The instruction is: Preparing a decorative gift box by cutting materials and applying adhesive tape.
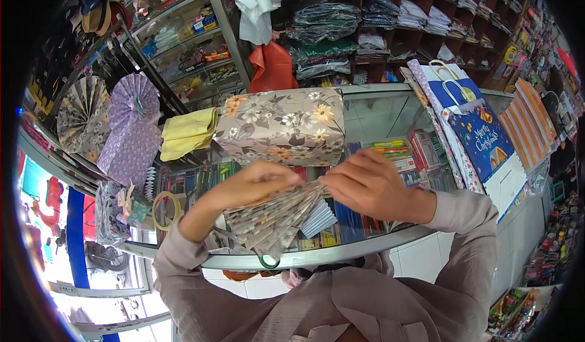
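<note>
A folded fan of pleated floral paper (279, 218) hangs between my hands over the front of the glass counter. My left hand (251, 186) grips its upper left part, with the fingers slightly blurred. The fingertips of my right hand (365, 184) pinch the gathered upper end. Just beyond my hands lies a box wrapped in matching floral paper (283, 125). A small pleated light-blue paper (319, 218) shows to the right of the fan. Below the fan, a green ring-shaped handle (268, 262) pokes out at the counter's edge.
Left of the wrapped box lie a folded yellow cloth (189, 133) and a purple wrapped gift with a fan top (130, 127). A roll of tape (167, 210) stands near my left forearm. Gift bags (480, 136) lean at the right. The glass counter's metal edge (329, 254) runs before me.
</note>
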Available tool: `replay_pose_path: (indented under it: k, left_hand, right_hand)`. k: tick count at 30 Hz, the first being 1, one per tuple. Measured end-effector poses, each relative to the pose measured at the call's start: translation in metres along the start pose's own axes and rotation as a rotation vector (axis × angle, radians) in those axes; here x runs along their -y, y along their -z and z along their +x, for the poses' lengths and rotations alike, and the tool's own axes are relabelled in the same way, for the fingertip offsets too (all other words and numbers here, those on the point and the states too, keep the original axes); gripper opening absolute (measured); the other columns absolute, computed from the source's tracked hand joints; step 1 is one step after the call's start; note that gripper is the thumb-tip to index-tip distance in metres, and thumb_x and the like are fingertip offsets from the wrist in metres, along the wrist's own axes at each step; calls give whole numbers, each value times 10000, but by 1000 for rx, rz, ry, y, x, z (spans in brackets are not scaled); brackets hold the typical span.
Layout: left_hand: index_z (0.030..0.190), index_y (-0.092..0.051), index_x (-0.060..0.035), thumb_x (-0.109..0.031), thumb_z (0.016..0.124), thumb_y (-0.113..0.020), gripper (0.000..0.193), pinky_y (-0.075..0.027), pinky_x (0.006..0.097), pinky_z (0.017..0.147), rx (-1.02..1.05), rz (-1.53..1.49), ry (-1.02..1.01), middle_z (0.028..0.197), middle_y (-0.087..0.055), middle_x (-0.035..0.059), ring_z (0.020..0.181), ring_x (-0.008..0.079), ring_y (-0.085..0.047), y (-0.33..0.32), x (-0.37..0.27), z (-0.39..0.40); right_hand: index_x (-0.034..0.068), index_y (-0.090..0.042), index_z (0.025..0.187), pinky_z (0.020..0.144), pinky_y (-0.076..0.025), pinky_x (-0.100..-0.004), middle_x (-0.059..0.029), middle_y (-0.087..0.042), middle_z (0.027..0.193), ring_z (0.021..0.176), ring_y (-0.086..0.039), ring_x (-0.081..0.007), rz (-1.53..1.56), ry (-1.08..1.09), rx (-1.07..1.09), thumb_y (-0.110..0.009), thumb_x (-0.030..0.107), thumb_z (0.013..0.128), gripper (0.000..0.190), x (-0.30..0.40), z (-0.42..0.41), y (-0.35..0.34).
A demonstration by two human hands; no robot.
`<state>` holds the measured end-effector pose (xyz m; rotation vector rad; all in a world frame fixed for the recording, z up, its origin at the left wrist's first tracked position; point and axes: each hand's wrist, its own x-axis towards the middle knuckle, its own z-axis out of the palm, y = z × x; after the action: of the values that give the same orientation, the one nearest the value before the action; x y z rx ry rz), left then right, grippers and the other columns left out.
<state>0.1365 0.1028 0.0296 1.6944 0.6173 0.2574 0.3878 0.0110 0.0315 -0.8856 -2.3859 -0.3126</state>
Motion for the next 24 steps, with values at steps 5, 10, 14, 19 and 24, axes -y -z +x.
replay_pose_path:
  k: [5,10,14,19,24]
  left_hand:
    - [1052,-646,-22,-212,864,-677,269,-467,252,726,-520,362,204,918,-661,82,840,89,-592,46,-15,-61]
    - [1319,-376,12,-238,712,-817,791,-430,340,954,-636,740,-168,1183,-555,145,1099,246,-550,51,35,-56]
    - [1383,-267,19,-146,715,-781,859,-428,379,935,-411,694,-237,1207,-512,210,1098,342,-539,41,46,-38]
    - [1373,-267,33,-78,732,-711,788,-466,399,767,-467,903,-408,1124,-522,236,903,372,-554,32,28,-28]
    - [1324,-361,68,-101,779,-637,633,-466,372,660,-387,736,-203,984,-581,230,752,328,-568,29,-5,-28]
  right_hand:
    - [29,-658,866,999,-346,-489,-219,-376,1367,1273,-366,-374,34,-147,-70,-703,97,745,147,-14,1,12]
    - [61,-677,886,1110,-207,-495,-267,-140,1518,1428,-61,-424,391,-372,-85,-719,79,768,127,-29,-6,-10]
    - [68,-684,908,1102,-235,-436,-295,-195,1489,1412,-158,-418,639,-460,-120,-707,94,796,118,-31,1,-14]
    - [55,-677,922,1070,-286,-412,-310,-445,1339,1378,-257,-422,673,-651,13,-714,163,799,168,-34,13,29]
    - [12,-651,920,786,-528,-313,-229,-418,1404,1351,-364,-277,620,-725,278,-689,203,827,216,-45,29,64]
